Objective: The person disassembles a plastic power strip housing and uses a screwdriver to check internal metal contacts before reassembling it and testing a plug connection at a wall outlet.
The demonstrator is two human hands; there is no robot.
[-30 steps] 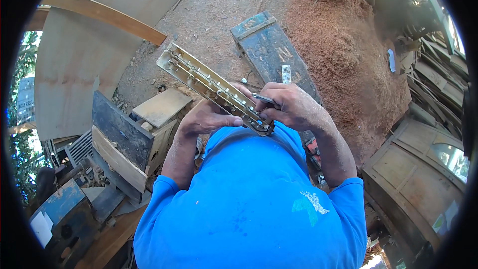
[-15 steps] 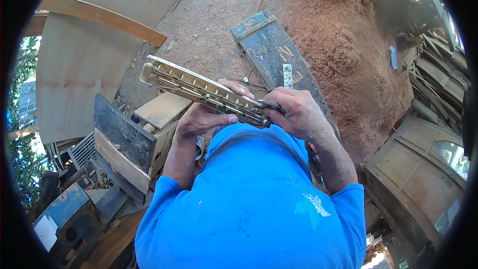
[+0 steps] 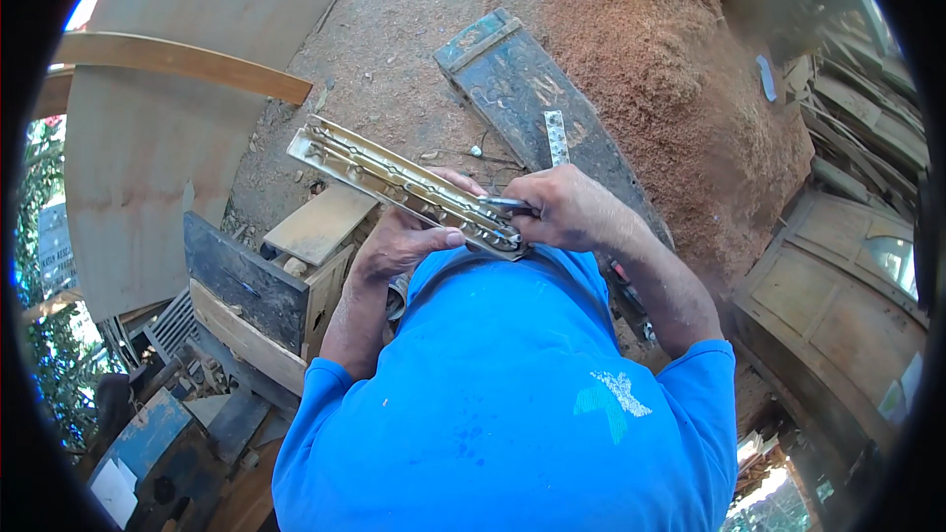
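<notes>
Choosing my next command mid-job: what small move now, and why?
Perhaps ease the slim dark tool in the right hand gently against the near end of the long gold-toned piece: the tool sits by that end, contact unclear, while the left hand holds the piece.

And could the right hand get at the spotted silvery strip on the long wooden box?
Probably yes: nothing visible blocks the right hand from the spotted silvery strip just beyond it, but the slim dark tool in its grip may need putting down first.
</notes>
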